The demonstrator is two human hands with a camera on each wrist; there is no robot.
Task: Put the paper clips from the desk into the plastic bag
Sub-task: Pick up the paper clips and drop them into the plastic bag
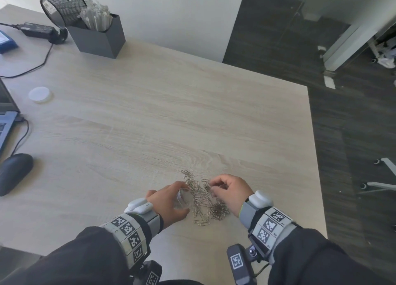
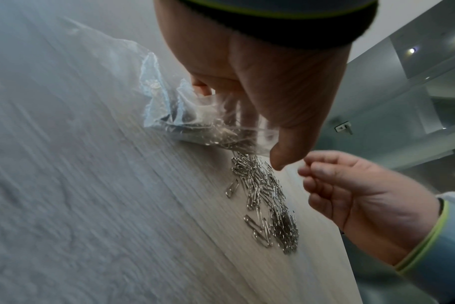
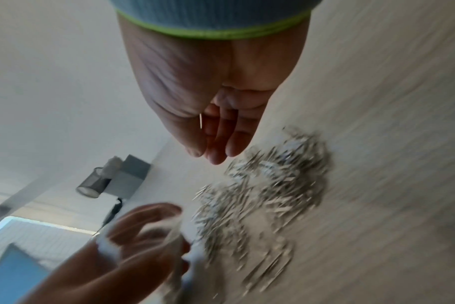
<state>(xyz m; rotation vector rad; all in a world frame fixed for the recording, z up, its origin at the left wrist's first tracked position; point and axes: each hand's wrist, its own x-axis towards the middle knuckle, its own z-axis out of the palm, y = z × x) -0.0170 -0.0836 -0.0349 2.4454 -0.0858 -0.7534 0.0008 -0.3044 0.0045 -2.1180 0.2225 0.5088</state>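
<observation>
A loose pile of silver paper clips lies on the light wooden desk near its front edge. Just left of the pile, my left hand grips a clear plastic bag, its mouth facing the clips and its far end lying on the desk. My right hand hovers over the pile's right side with fingers pinched together. A thin glint of wire shows between its thumb and fingers in the right wrist view.
At the back left stand a black box of white wrapped sticks and a tipped mesh cup. A white lid, a dark mouse and a laptop lie at the left. The desk's right edge drops to dark floor.
</observation>
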